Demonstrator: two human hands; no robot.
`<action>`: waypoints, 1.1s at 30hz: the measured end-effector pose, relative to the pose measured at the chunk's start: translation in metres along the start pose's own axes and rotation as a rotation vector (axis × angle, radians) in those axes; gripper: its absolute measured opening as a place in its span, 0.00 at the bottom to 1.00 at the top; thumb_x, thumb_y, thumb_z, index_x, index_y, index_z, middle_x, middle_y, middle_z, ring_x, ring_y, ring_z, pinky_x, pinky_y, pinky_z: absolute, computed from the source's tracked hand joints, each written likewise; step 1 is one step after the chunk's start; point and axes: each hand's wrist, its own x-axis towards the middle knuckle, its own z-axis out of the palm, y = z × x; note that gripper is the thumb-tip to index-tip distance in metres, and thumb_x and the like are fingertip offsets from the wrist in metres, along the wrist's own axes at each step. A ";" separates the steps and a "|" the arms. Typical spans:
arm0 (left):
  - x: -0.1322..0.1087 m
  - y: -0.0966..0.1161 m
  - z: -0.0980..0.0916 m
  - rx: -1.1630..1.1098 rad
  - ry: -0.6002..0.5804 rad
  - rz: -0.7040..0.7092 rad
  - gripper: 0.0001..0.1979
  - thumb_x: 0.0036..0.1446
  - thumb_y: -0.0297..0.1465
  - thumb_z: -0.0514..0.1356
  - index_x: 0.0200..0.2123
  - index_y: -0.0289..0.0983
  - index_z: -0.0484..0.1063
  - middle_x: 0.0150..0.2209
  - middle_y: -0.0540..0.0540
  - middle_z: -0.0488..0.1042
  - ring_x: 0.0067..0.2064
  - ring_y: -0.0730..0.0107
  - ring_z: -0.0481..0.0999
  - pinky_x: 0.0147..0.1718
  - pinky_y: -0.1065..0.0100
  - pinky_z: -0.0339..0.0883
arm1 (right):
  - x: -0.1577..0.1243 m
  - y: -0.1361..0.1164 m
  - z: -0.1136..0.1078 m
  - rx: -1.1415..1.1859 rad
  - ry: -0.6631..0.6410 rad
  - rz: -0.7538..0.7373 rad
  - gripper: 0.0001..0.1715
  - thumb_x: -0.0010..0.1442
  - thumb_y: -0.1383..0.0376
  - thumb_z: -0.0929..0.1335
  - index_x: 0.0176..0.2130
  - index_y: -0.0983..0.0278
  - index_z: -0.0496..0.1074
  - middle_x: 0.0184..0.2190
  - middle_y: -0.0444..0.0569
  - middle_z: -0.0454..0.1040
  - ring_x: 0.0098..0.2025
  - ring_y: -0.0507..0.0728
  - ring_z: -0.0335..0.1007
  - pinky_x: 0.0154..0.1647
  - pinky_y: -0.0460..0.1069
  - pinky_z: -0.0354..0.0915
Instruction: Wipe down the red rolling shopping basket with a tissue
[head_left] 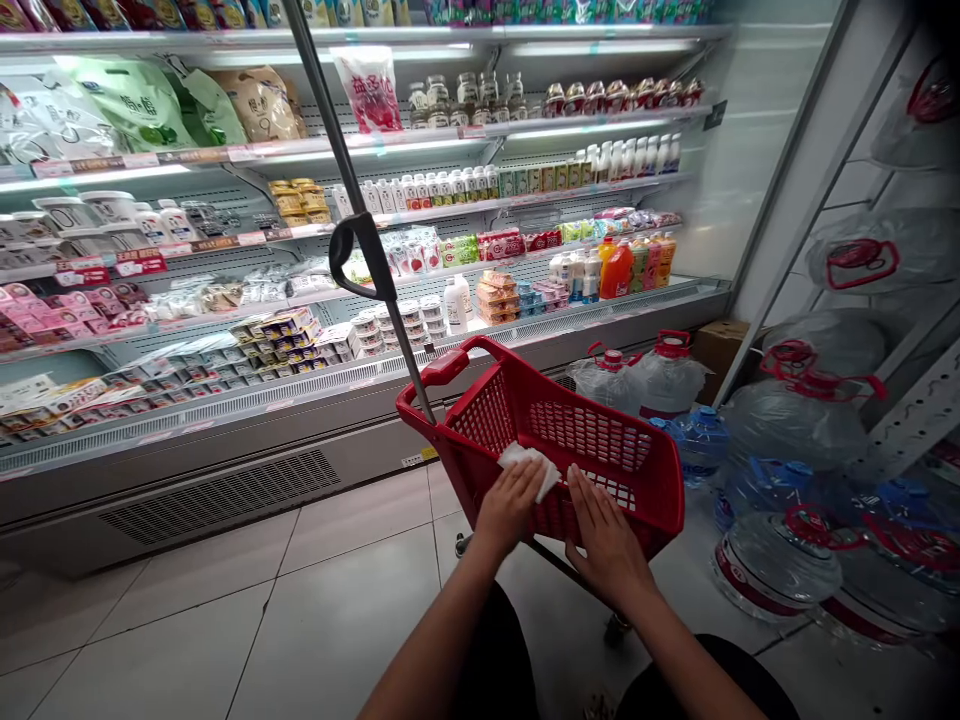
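Note:
A small red shopping cart [664,500] with lattice walls stands in front of me, its basket holding nothing that I can see. My left hand [513,500] presses a crumpled white cloth or tissue [550,478] against the near rim of the basket. To its right, my right hand [604,525] lies on the same near side, fingers stretched out, with nothing in it. A grey pole with a black loop handle [364,255] rises from the cart's left end, beside the red push handle [446,368].
An open refrigerated shelf unit [225,475] full of dairy and drinks runs behind the cart. Large water bottles [776,560] with red and blue handles stand on the floor at the right, near a cardboard box [720,345]. Pale tiles [337,620] cover the floor.

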 end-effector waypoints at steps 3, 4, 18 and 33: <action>-0.006 -0.049 -0.022 0.074 0.009 -0.105 0.28 0.68 0.22 0.49 0.70 0.32 0.60 0.69 0.41 0.65 0.72 0.61 0.61 0.71 0.56 0.56 | -0.002 0.009 0.000 -0.026 0.006 0.012 0.53 0.64 0.63 0.62 0.76 0.70 0.31 0.78 0.55 0.39 0.77 0.63 0.43 0.75 0.61 0.51; -0.007 -0.061 -0.028 0.090 0.008 -0.128 0.28 0.68 0.22 0.49 0.70 0.32 0.61 0.69 0.40 0.66 0.72 0.60 0.61 0.71 0.55 0.56 | -0.002 0.011 0.001 -0.029 0.010 0.015 0.52 0.65 0.63 0.62 0.76 0.70 0.30 0.78 0.55 0.39 0.77 0.63 0.44 0.75 0.61 0.51; -0.003 -0.067 -0.035 0.099 -0.014 -0.151 0.30 0.67 0.22 0.50 0.71 0.34 0.59 0.69 0.39 0.66 0.72 0.59 0.62 0.70 0.54 0.58 | -0.008 0.026 0.003 -0.007 0.013 -0.001 0.52 0.64 0.65 0.62 0.77 0.67 0.31 0.77 0.54 0.43 0.75 0.65 0.49 0.73 0.63 0.53; 0.004 -0.023 -0.015 0.058 -0.028 -0.080 0.30 0.66 0.22 0.50 0.71 0.33 0.59 0.70 0.42 0.63 0.72 0.63 0.61 0.70 0.57 0.57 | 0.043 -0.022 0.011 0.108 0.015 -0.022 0.54 0.64 0.65 0.63 0.76 0.69 0.29 0.77 0.58 0.42 0.76 0.65 0.44 0.74 0.63 0.51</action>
